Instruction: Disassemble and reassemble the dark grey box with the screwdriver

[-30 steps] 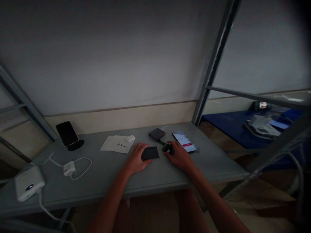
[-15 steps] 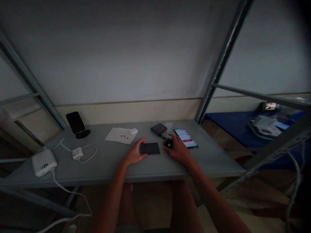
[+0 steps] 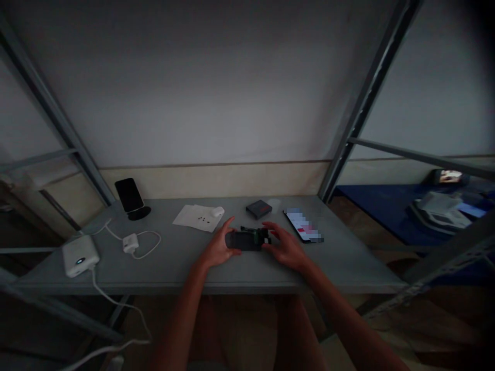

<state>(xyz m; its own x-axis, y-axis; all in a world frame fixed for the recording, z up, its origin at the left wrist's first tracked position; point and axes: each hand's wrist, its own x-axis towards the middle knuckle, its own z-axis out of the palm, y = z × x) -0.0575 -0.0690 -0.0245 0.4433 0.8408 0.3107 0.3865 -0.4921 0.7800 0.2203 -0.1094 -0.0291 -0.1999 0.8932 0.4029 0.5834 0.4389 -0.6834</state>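
Black case (image 3: 243, 241) centre of table (image 3: 174, 270), near front edge; left hand (image 3: 219, 248) grips its left end. Right hand (image 3: 285, 248) touches green board (image 3: 262, 236) at case's right end, grip unclear. Phone (image 3: 304, 226) just right, box (image 3: 259, 208) behind.

black case (image 3: 243, 240) | green board (image 3: 260, 236) | grey table (image 3: 185, 268) | white paper (image 3: 194, 218), black dots | white charger (image 3: 130, 243)

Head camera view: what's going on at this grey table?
A person's left hand grips the left end of a flat black rectangular device on the grey metal table. The right hand touches a small green part at the device's right end. A lit smartphone lies just right of them.
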